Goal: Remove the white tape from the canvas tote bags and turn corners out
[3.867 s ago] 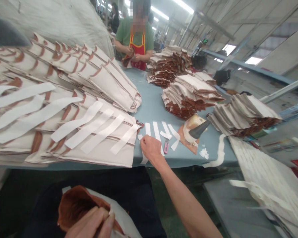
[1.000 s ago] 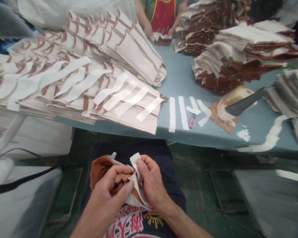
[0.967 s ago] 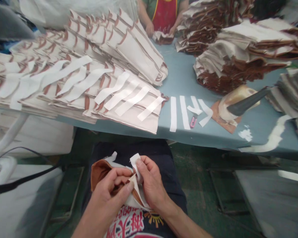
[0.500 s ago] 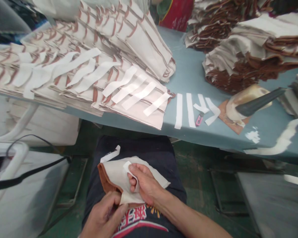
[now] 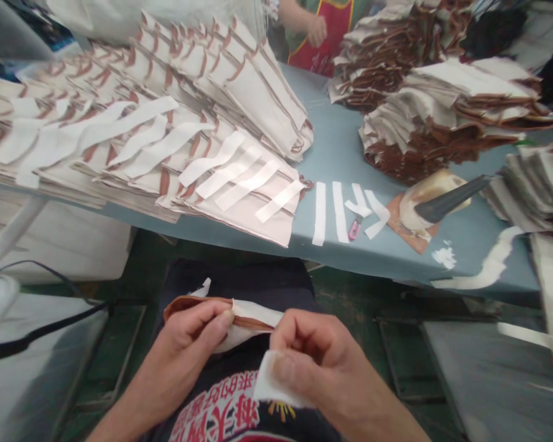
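Note:
Over the lap, on a dark printed apron, lies a cream cloth piece with brown trim along its edge. My left hand pinches that trimmed edge between thumb and fingers. At the right end of the piece, my right hand is closed with a white strip under its thumb. Its fingertips also meet the cloth's edge there; whether they grip it is hidden. Another white strip pokes out behind the cloth on the lap.
Rows of cream bags and loose white strips cover the blue table. To their right are a pink cutter, a glue-smeared container with a dark handle and brown-edged stacks. Across stands a person in a red apron.
The cloth has been turned so its brown-trimmed edge faces up and it looks narrower. My right hand, with the white strip, has moved right and nearer to me. The view has shifted slightly.

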